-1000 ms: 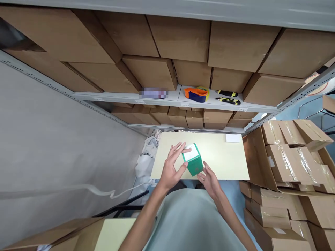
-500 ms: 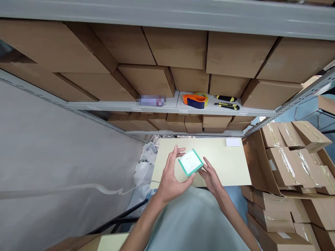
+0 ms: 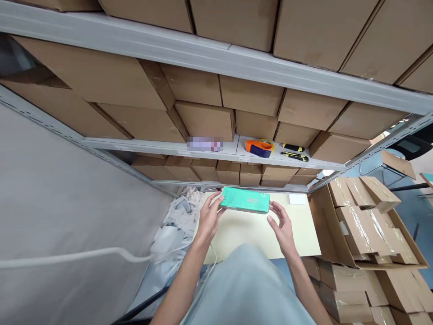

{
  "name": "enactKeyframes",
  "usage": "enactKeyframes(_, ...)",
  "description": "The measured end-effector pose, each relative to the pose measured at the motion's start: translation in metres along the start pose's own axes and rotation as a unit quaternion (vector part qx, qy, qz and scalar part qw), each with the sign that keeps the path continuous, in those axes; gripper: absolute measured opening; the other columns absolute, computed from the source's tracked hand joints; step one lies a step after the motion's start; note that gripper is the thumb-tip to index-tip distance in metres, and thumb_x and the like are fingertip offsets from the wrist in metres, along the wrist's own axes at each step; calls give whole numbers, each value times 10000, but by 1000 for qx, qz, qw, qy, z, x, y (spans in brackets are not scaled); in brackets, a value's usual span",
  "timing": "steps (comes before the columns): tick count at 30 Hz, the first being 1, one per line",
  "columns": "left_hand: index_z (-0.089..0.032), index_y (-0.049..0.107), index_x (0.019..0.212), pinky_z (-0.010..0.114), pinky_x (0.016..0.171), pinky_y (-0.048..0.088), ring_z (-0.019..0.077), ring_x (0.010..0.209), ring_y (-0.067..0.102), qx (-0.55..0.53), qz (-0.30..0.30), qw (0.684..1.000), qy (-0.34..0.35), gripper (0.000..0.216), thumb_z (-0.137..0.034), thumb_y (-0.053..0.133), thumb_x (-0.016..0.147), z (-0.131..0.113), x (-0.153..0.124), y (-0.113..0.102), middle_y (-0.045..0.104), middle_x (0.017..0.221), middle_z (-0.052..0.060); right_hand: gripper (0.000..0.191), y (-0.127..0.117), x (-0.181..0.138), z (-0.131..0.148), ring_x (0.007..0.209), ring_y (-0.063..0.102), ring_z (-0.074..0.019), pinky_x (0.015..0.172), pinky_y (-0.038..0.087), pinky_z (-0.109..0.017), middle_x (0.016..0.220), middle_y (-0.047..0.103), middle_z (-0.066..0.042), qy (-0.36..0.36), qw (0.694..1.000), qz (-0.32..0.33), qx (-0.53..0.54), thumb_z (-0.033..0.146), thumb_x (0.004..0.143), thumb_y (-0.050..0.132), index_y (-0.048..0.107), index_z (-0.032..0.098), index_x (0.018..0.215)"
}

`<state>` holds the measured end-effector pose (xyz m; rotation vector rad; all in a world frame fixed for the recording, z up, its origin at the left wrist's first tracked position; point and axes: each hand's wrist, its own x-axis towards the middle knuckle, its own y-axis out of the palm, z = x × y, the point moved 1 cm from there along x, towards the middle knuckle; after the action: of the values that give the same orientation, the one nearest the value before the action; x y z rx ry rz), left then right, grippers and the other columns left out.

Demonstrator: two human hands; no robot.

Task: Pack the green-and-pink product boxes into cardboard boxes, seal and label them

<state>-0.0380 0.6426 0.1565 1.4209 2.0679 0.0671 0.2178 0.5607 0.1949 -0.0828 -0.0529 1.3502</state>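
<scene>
A long teal-green carton (image 3: 245, 200) with pale printing on its face is held up above the pale yellow tabletop (image 3: 243, 234). My left hand (image 3: 210, 214) grips its left end, thumb on the near face and fingers behind. At the carton's right end is my right hand (image 3: 281, 222), its thumb and fingers apart; whether a fingertip touches the edge I cannot tell. A small white paper (image 3: 297, 199) lies at the table's right rear.
Shelves of brown cardboard boxes (image 3: 203, 119) rise ahead. On one shelf sit an orange and blue tape dispenser (image 3: 259, 148) and two yellow-black cutters (image 3: 293, 152). At right stands a large open carton (image 3: 324, 221) full of taped boxes. A white cable (image 3: 111, 252) runs along the left wall.
The carton has turned from showing its white, green-edged end to showing its long green face. My left hand has shifted to its left end, and my right hand has moved outward. The view has tilted.
</scene>
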Motion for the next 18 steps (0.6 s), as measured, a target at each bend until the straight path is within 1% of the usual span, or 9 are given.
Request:
enactKeyframes(2, -199, 715, 1189, 319, 877, 637, 170, 818, 765, -52, -4, 994, -96, 324, -324, 809, 905, 9, 7, -4, 796, 991, 62, 535, 9, 7, 16, 1516, 581, -362, 1336, 382, -629, 1547, 699, -110, -65, 994, 18, -88, 505, 949, 825, 725, 301, 1434)
enactKeyframes(4, -175, 702, 1204, 328, 850, 651, 183, 779, 776, -82, -2, 977, -195, 242, -286, 730, 991, 20, 7, -8, 803, 973, 94, 479, 19, 17, 28, 1579, 526, -365, 1378, 292, -655, 1517, 726, -88, -125, 979, 38, -154, 452, 952, 825, 748, 319, 1406)
enactKeyframes(7, -128, 677, 1320, 357, 875, 665, 237, 835, 815, -97, 20, 950, -297, 320, -329, 658, 1072, 36, 2, -17, 817, 1041, 167, 426, 33, 31, 34, 1626, 475, -374, 1389, 230, -688, 1470, 758, -78, -182, 960, 85, -197, 394, 964, 808, 761, 320, 1382)
enactKeyframes(9, -115, 623, 1433, 385, 937, 663, 269, 908, 835, -102, 38, 939, -327, 431, -389, 626, 1100, 47, -4, -24, 818, 1092, 189, 420, 42, 40, 34, 1609, 500, -371, 1377, 260, -683, 1459, 763, -74, -187, 953, 120, -208, 372, 976, 785, 757, 320, 1392)
enactKeyframes(11, -129, 557, 1516, 423, 1005, 650, 290, 980, 842, -104, 57, 930, -347, 518, -448, 605, 1111, 56, -9, -30, 815, 1128, 187, 434, 49, 46, 33, 1516, 600, -343, 1334, 377, -615, 1449, 766, -74, -180, 948, 155, -211, 362, 974, 781, 750, 324, 1406)
enactKeyframes(13, -150, 544, 1526, 467, 1071, 628, 292, 1009, 840, -101, 72, 923, -363, 540, -491, 596, 1111, 65, -14, -35, 813, 1135, 171, 441, 56, 50, 32, 1391, 685, -303, 1247, 497, -519, 1417, 780, -74, -179, 945, 179, -209, 362, 959, 798, 757, 327, 1397)
enactKeyframes(14, -155, 564, 1505, 486, 1101, 615, 287, 1005, 838, -99, 73, 921, -371, 526, -504, 589, 1112, 70, -16, -36, 812, 1126, 163, 430, 60, 52, 31, 1352, 702, -290, 1208, 529, -484, 1396, 789, -72, -181, 943, 185, -210, 362, 951, 805, 767, 325, 1378)
enactKeyframes(16, -148, 615, 1450, 505, 1152, 586, 277, 1004, 830, -96, 67, 917, -382, 498, -517, 562, 1120, 78, -22, -37, 811, 1104, 156, 366, 67, 56, 28, 1326, 711, -281, 1188, 537, -459, 1360, 805, -67, -187, 940, 187, -215, 360, 946, 799, 791, 315, 1310)
enactKeyframes(18, -120, 640, 1427, 487, 1182, 568, 276, 1038, 822, -96, 56, 916, -386, 524, -536, 532, 1127, 84, -27, -37, 811, 1106, 165, 284, 72, 64, 23, 1313, 716, -282, 1200, 515, -465, 1347, 811, -63, -185, 943, 173, -218, 355, 952, 768, 804, 300, 1227)
